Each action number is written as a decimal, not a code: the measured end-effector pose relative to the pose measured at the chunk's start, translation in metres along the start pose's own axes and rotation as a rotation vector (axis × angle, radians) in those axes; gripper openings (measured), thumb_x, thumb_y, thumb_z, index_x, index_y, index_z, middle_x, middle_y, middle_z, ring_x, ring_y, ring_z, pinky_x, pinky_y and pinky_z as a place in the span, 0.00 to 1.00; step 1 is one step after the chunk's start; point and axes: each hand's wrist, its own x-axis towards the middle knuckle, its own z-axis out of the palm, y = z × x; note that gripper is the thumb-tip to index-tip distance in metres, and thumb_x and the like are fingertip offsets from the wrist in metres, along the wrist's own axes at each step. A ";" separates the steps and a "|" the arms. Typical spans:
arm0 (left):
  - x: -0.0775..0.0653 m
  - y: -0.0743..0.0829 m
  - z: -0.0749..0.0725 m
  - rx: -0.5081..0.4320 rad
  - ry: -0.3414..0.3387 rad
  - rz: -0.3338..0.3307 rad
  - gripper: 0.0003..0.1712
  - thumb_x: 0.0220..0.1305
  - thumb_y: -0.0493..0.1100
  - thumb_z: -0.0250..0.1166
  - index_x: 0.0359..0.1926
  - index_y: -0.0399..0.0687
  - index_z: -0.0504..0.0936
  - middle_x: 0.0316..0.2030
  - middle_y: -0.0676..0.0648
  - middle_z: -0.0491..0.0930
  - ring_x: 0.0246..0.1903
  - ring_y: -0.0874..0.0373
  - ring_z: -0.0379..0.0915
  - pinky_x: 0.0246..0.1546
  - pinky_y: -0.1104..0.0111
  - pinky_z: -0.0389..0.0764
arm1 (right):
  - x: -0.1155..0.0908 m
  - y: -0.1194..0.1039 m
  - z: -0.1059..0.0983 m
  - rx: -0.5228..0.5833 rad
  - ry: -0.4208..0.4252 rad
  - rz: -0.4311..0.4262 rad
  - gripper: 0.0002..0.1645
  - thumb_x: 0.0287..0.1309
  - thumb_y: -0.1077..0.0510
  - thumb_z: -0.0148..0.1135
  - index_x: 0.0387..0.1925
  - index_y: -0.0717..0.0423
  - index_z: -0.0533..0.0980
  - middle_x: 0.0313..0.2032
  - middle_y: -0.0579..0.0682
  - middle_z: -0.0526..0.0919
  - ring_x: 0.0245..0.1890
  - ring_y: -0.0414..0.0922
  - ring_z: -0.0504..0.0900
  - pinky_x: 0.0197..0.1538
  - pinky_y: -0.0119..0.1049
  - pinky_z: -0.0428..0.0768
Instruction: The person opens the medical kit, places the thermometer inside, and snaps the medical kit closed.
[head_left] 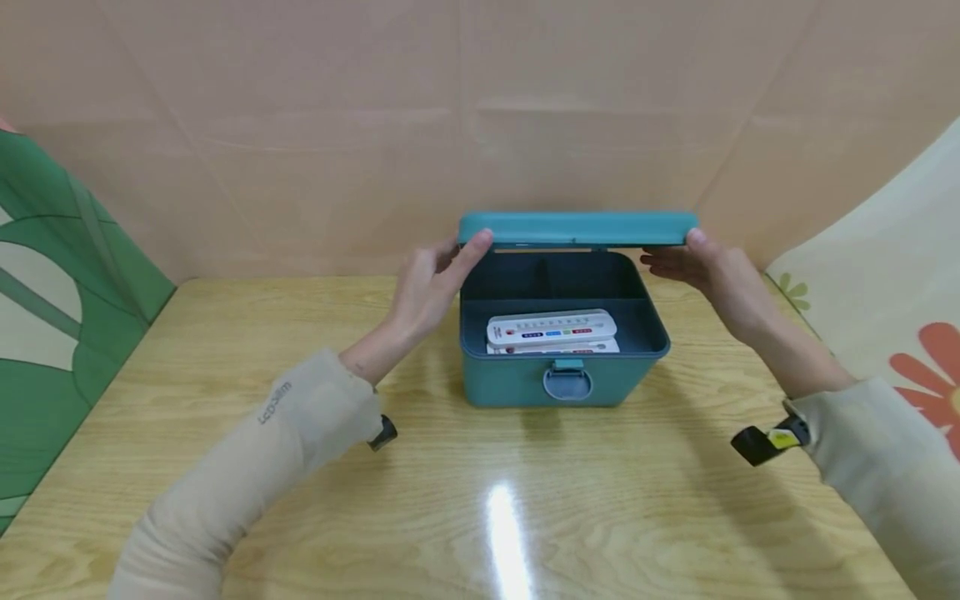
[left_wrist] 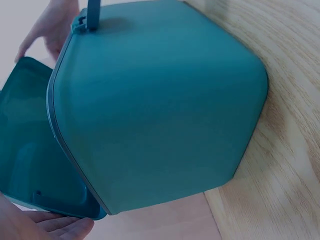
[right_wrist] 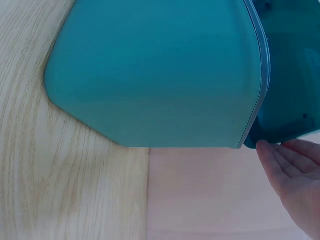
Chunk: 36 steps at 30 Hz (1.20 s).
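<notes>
A teal storage box (head_left: 506, 382) stands on the table, its lid (head_left: 577, 227) tilted up on the far-side hinge. My left hand (head_left: 429, 287) holds the lid's left end, thumb on the front edge, fingers along the side. At the other end my right hand (head_left: 723, 283) grips the lid's right corner between thumb and fingers. In the right wrist view that hand's fingertips (right_wrist: 265, 150) lie at the lid's edge. Inside the box, white thermometers (head_left: 551, 327) with printed scales lie stacked near the front wall. A ring-shaped latch (head_left: 567, 382) hangs on the front.
The wood-grain table (head_left: 360, 500) reaches back to a pinkish-beige wall covering (head_left: 322, 167). A green patterned sheet (head_left: 67, 292) borders the left, and a white sheet with flowers (head_left: 885, 275) borders the right. Dark straps show at both cuffs.
</notes>
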 end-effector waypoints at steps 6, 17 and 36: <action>-0.004 -0.006 -0.004 -0.040 -0.048 -0.012 0.50 0.50 0.82 0.50 0.59 0.51 0.78 0.37 0.48 0.83 0.34 0.60 0.74 0.35 0.67 0.75 | -0.004 0.001 -0.005 -0.180 -0.050 0.034 0.26 0.75 0.47 0.35 0.62 0.53 0.70 0.51 0.38 0.81 0.51 0.30 0.78 0.54 0.20 0.73; -0.009 -0.009 -0.011 0.029 -0.132 -0.017 0.66 0.41 0.88 0.49 0.70 0.45 0.63 0.68 0.46 0.64 0.64 0.51 0.66 0.64 0.56 0.68 | -0.018 0.010 -0.014 -0.100 -0.141 -0.032 0.20 0.75 0.57 0.38 0.59 0.42 0.72 0.54 0.32 0.78 0.55 0.27 0.76 0.57 0.16 0.69; -0.021 -0.014 -0.018 0.114 -0.238 -0.048 0.65 0.41 0.86 0.55 0.73 0.52 0.57 0.71 0.48 0.58 0.70 0.49 0.56 0.67 0.49 0.62 | -0.035 0.018 -0.021 -0.481 -0.040 0.085 0.25 0.69 0.56 0.51 0.60 0.70 0.68 0.42 0.20 0.75 0.44 0.21 0.72 0.45 0.12 0.66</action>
